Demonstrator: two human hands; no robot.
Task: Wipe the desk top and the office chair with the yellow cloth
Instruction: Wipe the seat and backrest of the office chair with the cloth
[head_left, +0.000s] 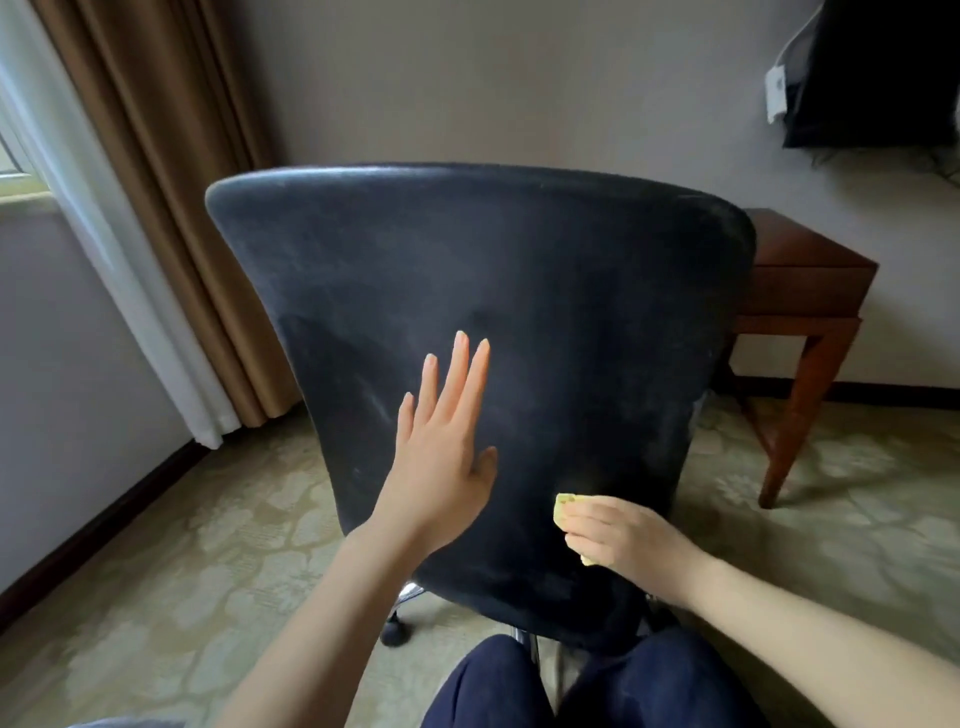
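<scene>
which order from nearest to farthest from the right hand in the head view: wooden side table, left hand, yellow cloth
1. yellow cloth: held in the right hand itself, low on the chair back.
2. left hand: just to the left, fingers straight, flat against the chair back.
3. wooden side table: beyond the chair on the right, by the wall.

Patterned carpet (182, 571) bears office chair (519, 286); wooden stool (800, 260) just behind.

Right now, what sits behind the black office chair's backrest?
A reddish-brown wooden table stands behind the black padded backrest, which covers the table's left part. Whatever else lies directly behind the backrest is hidden.
</scene>
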